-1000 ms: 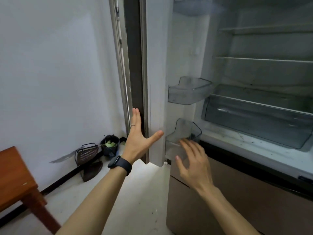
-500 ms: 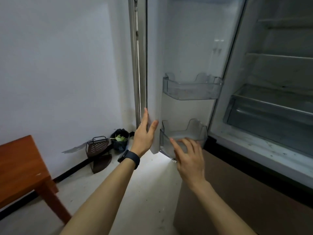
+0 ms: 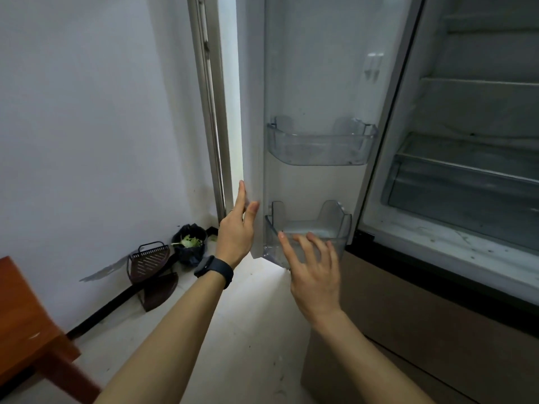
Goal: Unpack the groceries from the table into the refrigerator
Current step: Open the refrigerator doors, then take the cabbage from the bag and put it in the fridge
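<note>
Greens (image 3: 191,242) in black bag (image 3: 189,258) near refrigerator door (image 3: 315,83)

Dim and cool all round, flat and greyish on the wall (image 3: 87,112). Glowing white down the outer edge of the refrigerator door (image 3: 315,83), spilling pale onto the floor (image 3: 262,330) just below. Murky and darker deep inside the refrigerator (image 3: 481,112). Slightly smeared at the right hand (image 3: 316,275). Bowed by the wide lens toward the frame edges. Soft and a little grainy throughout.
</note>
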The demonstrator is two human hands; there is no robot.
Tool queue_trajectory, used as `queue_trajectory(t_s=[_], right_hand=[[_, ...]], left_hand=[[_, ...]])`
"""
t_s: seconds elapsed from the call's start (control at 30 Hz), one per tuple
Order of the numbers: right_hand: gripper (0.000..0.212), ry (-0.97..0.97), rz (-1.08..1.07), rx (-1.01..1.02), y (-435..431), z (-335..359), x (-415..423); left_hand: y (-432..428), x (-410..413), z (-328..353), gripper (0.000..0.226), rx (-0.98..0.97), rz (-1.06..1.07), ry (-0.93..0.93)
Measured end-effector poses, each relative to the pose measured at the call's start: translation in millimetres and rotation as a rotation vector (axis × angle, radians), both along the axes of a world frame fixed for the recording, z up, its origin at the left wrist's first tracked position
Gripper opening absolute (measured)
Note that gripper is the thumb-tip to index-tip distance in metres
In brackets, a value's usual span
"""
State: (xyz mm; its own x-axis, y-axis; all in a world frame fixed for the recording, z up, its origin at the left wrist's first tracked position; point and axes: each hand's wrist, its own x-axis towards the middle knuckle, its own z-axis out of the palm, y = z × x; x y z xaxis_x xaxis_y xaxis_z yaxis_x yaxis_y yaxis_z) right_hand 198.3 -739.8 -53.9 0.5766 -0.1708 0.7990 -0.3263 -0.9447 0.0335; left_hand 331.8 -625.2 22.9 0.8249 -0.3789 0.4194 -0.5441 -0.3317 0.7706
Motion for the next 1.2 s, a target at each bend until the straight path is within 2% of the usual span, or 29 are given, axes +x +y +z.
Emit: queue_trajectory(t_s=[0.13, 0.23, 0.3, 0.37, 0.47, 0.6, 0.9, 1.1, 1.2], right_hand=[[0.083, 0.121, 0.018, 0.087, 6, 15, -10], [0.076, 0.296, 0.062, 0.173, 8, 37, -26], [0.067, 0.354, 0.095, 0.25, 12, 51, -39], [0.056, 0.343, 0.127, 0.326, 20, 60, -58], [0.045, 0.314, 0.193, 0.402, 41, 63, -89], [0.036, 0.282, 0.288, 0.469, 92, 54, -116], [0.036, 0.508, 0.632, 0.583, 284, 24, -111], [0.038, 0.676, 0.928, 0.446, 463, 32, -106], [0.039, 0.719, 1.048, 0.393, 554, 37, -109]], left_hand=[[9, -5, 5, 0.065, -0.003, -0.066, 0.121], [29, -8, 4, 0.07, 0.239, -0.085, 0.072], [48, -18, -1, 0.064, 0.42, -0.093, 0.0], [73, -34, -10, 0.054, 0.533, -0.089, -0.069], [117, -64, -24, 0.053, 0.681, -0.067, -0.158], [186, -112, -37, 0.054, 0.749, 0.0, -0.176], [402, -194, -59, 0.053, 0.766, 0.321, 0.036], [575, -255, -52, 0.054, 0.721, 0.642, 0.21], [668, -285, -47, 0.055, 0.712, 0.777, 0.232]])
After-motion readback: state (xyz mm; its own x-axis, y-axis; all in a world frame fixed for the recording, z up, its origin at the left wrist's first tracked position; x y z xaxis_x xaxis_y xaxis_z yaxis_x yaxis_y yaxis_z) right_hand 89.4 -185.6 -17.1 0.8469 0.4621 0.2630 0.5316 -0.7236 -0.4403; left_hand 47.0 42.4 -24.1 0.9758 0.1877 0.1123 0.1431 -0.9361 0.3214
